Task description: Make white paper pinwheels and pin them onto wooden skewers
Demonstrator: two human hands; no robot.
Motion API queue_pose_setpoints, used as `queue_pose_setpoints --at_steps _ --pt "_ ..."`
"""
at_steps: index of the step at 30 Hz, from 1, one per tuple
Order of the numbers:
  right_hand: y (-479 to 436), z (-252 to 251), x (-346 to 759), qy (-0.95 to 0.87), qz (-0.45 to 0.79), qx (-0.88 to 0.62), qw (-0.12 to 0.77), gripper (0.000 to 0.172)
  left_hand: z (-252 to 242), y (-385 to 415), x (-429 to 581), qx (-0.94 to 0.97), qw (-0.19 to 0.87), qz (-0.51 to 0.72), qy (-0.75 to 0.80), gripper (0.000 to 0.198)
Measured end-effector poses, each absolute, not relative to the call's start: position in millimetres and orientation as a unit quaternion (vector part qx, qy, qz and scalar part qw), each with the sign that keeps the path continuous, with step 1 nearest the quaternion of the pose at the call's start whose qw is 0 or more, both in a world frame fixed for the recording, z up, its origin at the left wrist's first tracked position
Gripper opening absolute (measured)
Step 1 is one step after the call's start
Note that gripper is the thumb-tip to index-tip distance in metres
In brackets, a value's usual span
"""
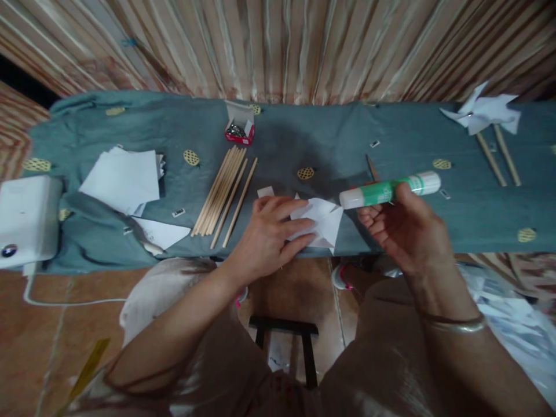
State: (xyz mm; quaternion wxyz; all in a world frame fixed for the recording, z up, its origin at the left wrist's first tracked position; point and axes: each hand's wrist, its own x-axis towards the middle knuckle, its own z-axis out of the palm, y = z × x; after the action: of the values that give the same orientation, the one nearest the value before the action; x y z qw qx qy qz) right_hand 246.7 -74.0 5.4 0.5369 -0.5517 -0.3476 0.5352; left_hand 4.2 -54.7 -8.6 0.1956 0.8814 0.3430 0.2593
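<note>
A thin white paper piece with folded, pointed corners (322, 223) lies on the cloth at the near edge of the table, its creased flaps slightly lifted. The left hand (271, 231) rests on it, fingers loosely spread and fingertips laid on the paper rather than closed around it. Just to the right, the right hand (410, 231) is wrapped around a smooth, cylindrical green-and-white plastic glue stick (379, 193) — thumb across the top, fingers beneath — and holds it tilted above the cloth, its left end close to the paper's corner. Behind the glue stick, a slim brown pointed object (372, 167) is partly hidden.

Left of the left hand lie straight, round, pale wooden sticks (219, 191): a tight bunch, too close to count surely, and 2 more set slightly apart beside it. Beyond them stands 1 small red cardboard box with its lid up (243, 140), with shiny metal pieces inside. Farther left is a loose pile of flat white paper sheets (124, 179), their number unclear, and 1 white plastic device with rounded corners (28, 214).

At the far right lie 2 white paper pinwheels (495, 111) on 2 wooden handles. Under everything spreads a wrinkled grey-green cloth (339, 124), printed with at least 8 yellow pineapples; behind it hangs a pleated brown-and-beige curtain (304, 52).
</note>
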Motion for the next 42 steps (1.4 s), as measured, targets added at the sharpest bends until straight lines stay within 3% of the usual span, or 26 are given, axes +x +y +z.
queue_pose_setpoints --at_steps 4,8,15,25,42 --pt "-73 5 247 -0.321 0.533 -0.554 0.553 0.029 -7 -34 -13 0.827 0.171 0.320 0.430 0.027" --pt "-71 5 244 -0.297 0.533 -0.550 0.570 0.028 -17 -17 -24 0.818 0.137 0.257 0.496 0.048" --pt "-69 3 236 -0.251 0.573 -0.518 0.583 0.028 -24 -12 -28 0.808 0.148 0.244 0.516 0.026" --pt "-72 6 213 -0.233 0.650 -0.442 0.572 0.022 -13 -29 -10 0.762 0.262 0.381 0.453 0.031" --pt "-71 9 203 -0.247 0.654 -0.462 0.546 0.030 -9 -35 -9 0.775 0.256 0.381 0.434 0.032"
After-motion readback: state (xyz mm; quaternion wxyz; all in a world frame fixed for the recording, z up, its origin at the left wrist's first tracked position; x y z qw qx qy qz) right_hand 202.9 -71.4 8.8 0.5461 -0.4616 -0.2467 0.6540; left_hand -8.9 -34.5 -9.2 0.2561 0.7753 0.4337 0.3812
